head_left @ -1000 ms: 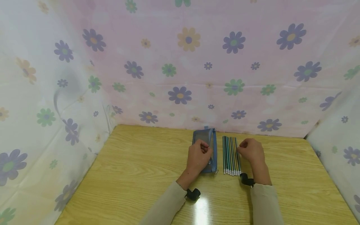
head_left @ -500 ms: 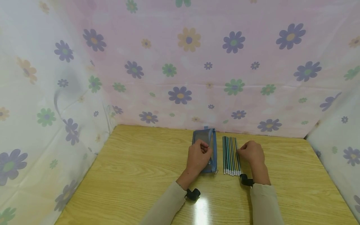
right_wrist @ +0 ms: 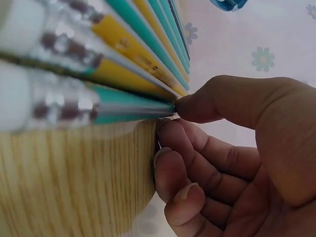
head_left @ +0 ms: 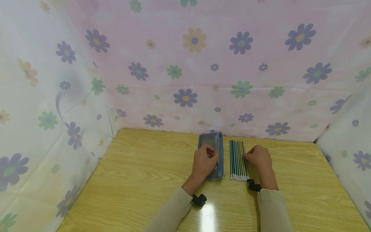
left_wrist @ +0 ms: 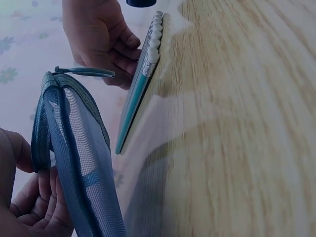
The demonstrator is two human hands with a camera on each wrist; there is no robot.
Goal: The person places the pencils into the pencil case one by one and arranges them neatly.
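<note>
A blue mesh zip pencil case (head_left: 208, 139) lies on the table in the head view, its zip side toward the pencils. My left hand (head_left: 204, 162) holds the case's zipped edge, thumb and fingers at the opening in the left wrist view, where the zip pull (left_wrist: 89, 72) sticks out. To the right, several striped pencils (head_left: 238, 161) lie side by side in a row, white erasers toward me. My right hand (head_left: 259, 158) pinches the rightmost pencil, a teal one (right_wrist: 128, 107), between thumb and index finger; its other fingers are curled below.
The wood-grain table (head_left: 139, 167) ends at a flowered cloth (head_left: 162, 80) behind and on both sides. Black wrist cameras sit on the left wrist (head_left: 199, 200) and right wrist (head_left: 253, 185). A light reflection shows near the front.
My right hand has shifted very slightly left against the rightmost pencil. The left hand and the pencil case have stayed in place.
</note>
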